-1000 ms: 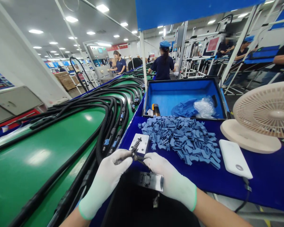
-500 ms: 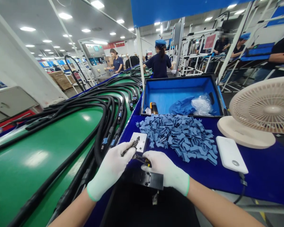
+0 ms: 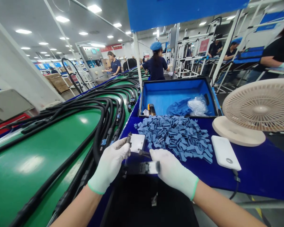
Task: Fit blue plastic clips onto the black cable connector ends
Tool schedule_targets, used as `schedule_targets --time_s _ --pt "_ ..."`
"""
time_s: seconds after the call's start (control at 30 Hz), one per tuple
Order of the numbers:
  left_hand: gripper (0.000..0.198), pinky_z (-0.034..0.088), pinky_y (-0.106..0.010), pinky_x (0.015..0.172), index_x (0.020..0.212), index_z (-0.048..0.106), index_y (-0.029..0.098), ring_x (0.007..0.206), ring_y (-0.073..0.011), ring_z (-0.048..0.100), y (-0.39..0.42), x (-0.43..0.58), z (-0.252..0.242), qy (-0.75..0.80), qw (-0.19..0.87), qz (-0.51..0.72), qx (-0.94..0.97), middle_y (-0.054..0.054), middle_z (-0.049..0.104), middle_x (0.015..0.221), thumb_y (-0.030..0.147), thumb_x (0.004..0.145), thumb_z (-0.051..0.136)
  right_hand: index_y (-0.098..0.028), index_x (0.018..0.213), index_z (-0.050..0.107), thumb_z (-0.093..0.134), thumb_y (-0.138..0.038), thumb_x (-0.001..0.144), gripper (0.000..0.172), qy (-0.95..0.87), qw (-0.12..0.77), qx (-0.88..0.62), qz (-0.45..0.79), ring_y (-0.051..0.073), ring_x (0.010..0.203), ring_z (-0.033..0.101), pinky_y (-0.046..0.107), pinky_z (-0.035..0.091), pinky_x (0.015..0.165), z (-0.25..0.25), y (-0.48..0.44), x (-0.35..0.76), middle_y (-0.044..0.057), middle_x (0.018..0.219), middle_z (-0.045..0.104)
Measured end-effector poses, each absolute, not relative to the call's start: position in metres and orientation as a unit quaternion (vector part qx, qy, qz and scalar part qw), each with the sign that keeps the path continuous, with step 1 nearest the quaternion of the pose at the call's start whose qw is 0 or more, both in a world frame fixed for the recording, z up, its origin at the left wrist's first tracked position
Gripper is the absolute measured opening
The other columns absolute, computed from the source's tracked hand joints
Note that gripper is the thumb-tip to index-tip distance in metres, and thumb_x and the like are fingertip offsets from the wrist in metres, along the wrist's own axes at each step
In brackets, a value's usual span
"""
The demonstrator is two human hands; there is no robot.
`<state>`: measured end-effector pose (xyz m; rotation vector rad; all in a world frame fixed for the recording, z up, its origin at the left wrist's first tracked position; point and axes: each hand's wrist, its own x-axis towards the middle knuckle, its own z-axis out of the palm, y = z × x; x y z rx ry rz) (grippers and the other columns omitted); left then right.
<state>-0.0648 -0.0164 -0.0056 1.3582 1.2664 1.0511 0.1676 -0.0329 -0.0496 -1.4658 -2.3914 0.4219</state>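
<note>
My left hand, in a white glove, pinches a small dark ribbed piece that points upward from the fingertips. My right hand, also gloved, is closed round a slim dark tool; most of it is hidden in the palm. The tool's tip juts left, toward my left hand but apart from it. Just below, between both hands, is a black block with a shiny face. A white block with small holes lies on the blue table behind my fingers.
A pile of blue plastic clips covers the table ahead, before a blue bin. At right stand a white power bank and a beige fan. Thick black cables run along the green conveyor. Co-workers are farther back.
My hands have moved apart. The ribbed piece has turned more upright in my left hand, and the tool has drawn away from it. The black block has tilted. The view has shifted slightly.
</note>
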Motion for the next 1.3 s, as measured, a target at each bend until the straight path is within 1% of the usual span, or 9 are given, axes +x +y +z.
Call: schedule_targets --time_s 0.17,0.4,0.5,0.63,0.87,0.97,1.17,1.23,1.3 --pt "0.064 0.056 -0.043 0.101 0.144 0.054 0.016 0.113 -0.0288 0.068 -0.011 -0.066 -0.013 0.457 0.587 0.458 0.486 -0.015 0.065 0.136 0.044 0.09 0.071 -0.014 0.12 0.066 0.046 0.0 0.086 0.041 -0.802 0.173 -0.567 0.07 0.029 0.1 0.056 0.042 0.044 0.089 -0.072 -0.035 0.179 0.013 0.106 0.065" --pt "0.043 0.049 -0.043 0.11 0.128 0.071 0.021 0.121 -0.0306 0.065 -0.022 -0.064 -0.006 0.532 0.404 0.384 0.638 -0.007 0.071 0.128 0.033 0.087 0.072 -0.025 0.13 0.058 0.076 -0.015 0.075 0.059 -0.641 0.38 -0.451 0.491 0.022 0.102 0.062 0.035 0.049 0.093 -0.056 -0.06 0.176 0.003 0.117 0.066" --pt "0.031 0.05 -0.038 0.109 0.119 0.076 0.028 0.12 -0.0261 0.064 -0.027 -0.063 -0.008 0.447 0.34 0.314 0.765 -0.002 0.072 0.124 0.022 0.089 0.069 -0.024 0.117 0.061 0.072 -0.014 0.078 0.042 -0.597 0.417 -0.411 0.548 0.02 0.097 0.061 0.033 0.049 0.09 -0.042 -0.063 0.168 0.001 0.107 0.066" --pt "0.027 0.056 -0.033 0.096 0.118 0.075 0.028 0.108 -0.0213 0.067 -0.028 -0.059 -0.013 0.343 0.28 0.291 0.848 -0.005 0.072 0.116 0.017 0.095 0.063 -0.023 0.121 0.057 0.072 -0.014 0.076 0.048 -0.562 0.422 -0.413 0.58 0.02 0.099 0.059 0.032 0.05 0.086 -0.035 -0.058 0.161 0.001 0.107 0.064" --pt "0.034 0.053 -0.031 0.078 0.121 0.071 0.027 0.088 -0.0191 0.061 -0.034 -0.057 -0.016 0.302 0.185 0.252 0.901 -0.007 0.065 0.098 0.011 0.099 0.05 -0.023 0.123 0.055 0.072 -0.005 0.067 0.061 -0.502 0.424 -0.338 0.674 0.014 0.079 0.057 0.026 0.046 0.067 -0.04 -0.052 0.154 -0.001 0.098 0.061" --pt "0.034 0.052 -0.032 0.077 0.12 0.072 0.028 0.087 -0.0188 0.06 -0.03 -0.059 -0.014 0.305 0.229 0.242 0.892 -0.006 0.065 0.098 0.013 0.096 0.054 -0.022 0.116 0.057 0.072 -0.004 0.064 0.057 -0.494 0.424 -0.341 0.678 0.014 0.078 0.057 0.026 0.046 0.066 -0.036 -0.056 0.154 -0.001 0.096 0.062" --pt "0.104 0.055 -0.034 0.08 0.158 0.034 0.031 0.084 -0.019 0.064 -0.007 -0.052 -0.005 0.451 0.439 0.213 0.747 0.001 0.066 0.101 0.015 0.066 0.079 -0.022 0.099 0.059 0.069 -0.006 0.066 0.038 -0.512 0.442 -0.396 0.621 0.013 0.072 0.052 0.025 0.043 0.063 -0.029 -0.062 0.15 -0.003 0.086 0.059" --pt "0.1 0.054 -0.034 0.082 0.155 0.042 0.028 0.086 -0.0204 0.065 -0.008 -0.051 -0.006 0.478 0.398 0.231 0.748 0.001 0.067 0.097 0.017 0.063 0.082 -0.022 0.099 0.06 0.07 -0.006 0.065 0.039 -0.512 0.453 -0.403 0.608 0.014 0.075 0.054 0.026 0.044 0.065 -0.034 -0.057 0.149 -0.002 0.087 0.061" --pt "0.071 0.052 -0.034 0.083 0.136 0.063 0.027 0.088 -0.0222 0.065 -0.019 -0.052 -0.011 0.503 0.306 0.275 0.76 -0.001 0.069 0.096 0.023 0.068 0.083 -0.021 0.098 0.061 0.073 -0.007 0.064 0.038 -0.496 0.483 -0.408 0.595 0.016 0.08 0.058 0.028 0.047 0.07 -0.042 -0.053 0.146 -0.001 0.09 0.064"
